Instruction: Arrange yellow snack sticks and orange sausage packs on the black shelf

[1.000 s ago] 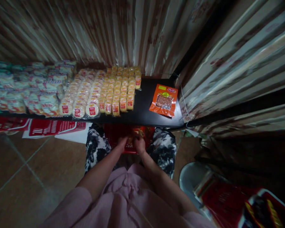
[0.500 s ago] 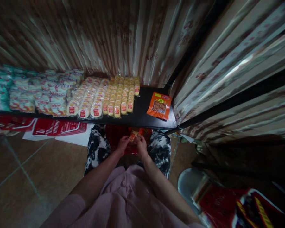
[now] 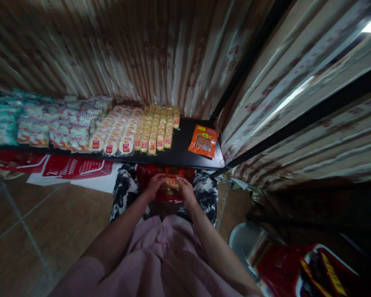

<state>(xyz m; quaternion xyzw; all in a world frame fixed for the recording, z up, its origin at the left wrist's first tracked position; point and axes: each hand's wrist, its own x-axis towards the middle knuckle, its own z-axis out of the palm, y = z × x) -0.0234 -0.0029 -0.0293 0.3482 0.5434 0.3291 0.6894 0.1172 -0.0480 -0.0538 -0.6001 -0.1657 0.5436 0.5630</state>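
Observation:
A small wrapped yellow snack (image 3: pixel 171 182) with a red-orange label is stretched between my two hands. My left hand (image 3: pixel 155 185) pinches its left end, and my right hand (image 3: pixel 186 192) grips the right end. Both hands are above a red plastic basket (image 3: pixel 142 173) set between my knees. Orange packaging shows inside that basket, though it is too dim to make out. On the black shelf (image 3: pixel 182 142) in front stand rows of similar small yellow wrapped snacks (image 3: pixel 152 142).
Round white wrapped snacks (image 3: pixel 125 142), white bags (image 3: pixel 62 132) and teal bags (image 3: pixel 6 123) fill the shelf leftward. An orange packet (image 3: pixel 203 141) lies at its right end. Red baskets (image 3: pixel 77 166) sit beneath. A metal post (image 3: pixel 244 152) and curtains (image 3: pixel 185 53) border the shelf.
My hands have moved a little farther apart, and the wrapped snack between them shows more fully, lying lengthwise. The camera view has shifted slightly.

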